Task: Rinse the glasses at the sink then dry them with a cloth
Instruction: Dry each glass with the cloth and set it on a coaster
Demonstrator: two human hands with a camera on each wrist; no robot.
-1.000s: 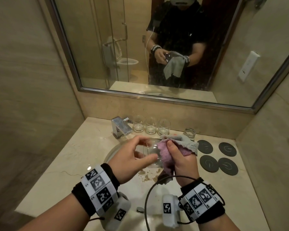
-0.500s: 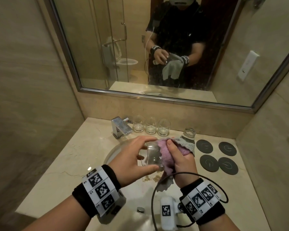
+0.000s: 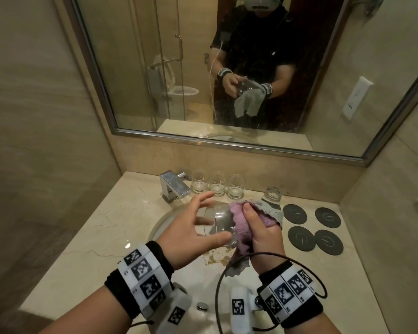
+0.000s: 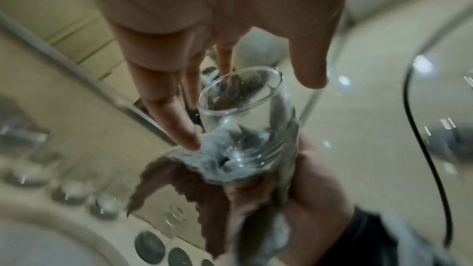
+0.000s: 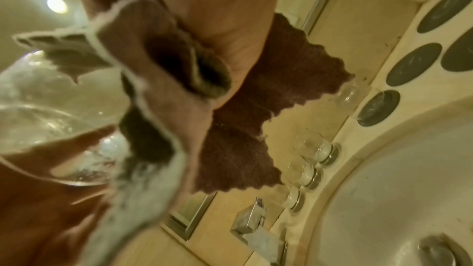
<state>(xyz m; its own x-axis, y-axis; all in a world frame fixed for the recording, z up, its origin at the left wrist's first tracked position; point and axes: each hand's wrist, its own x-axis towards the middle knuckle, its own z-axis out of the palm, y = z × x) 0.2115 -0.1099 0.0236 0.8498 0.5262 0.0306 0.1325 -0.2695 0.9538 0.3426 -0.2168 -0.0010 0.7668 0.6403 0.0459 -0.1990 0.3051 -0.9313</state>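
Note:
A clear glass lies sideways above the sink, its mouth toward my left hand. That hand's fingers are straight and spread beside the glass; the thumb lies along its lower side in the head view. My right hand grips a pink-and-grey cloth bunched round the glass's base. From the left wrist, the cloth wraps the bottom end, and the index fingertip touches it. The right wrist view is mostly filled by the cloth, with the glass blurred at the left.
Three upright glasses stand in a row by the back wall, right of the faucet. Another glass stands next to several dark round coasters. The sink basin lies below my hands. A mirror hangs above.
My left hand's fingers have straightened and spread off the glass they were wrapped round. The right hand keeps the cloth on the glass's base.

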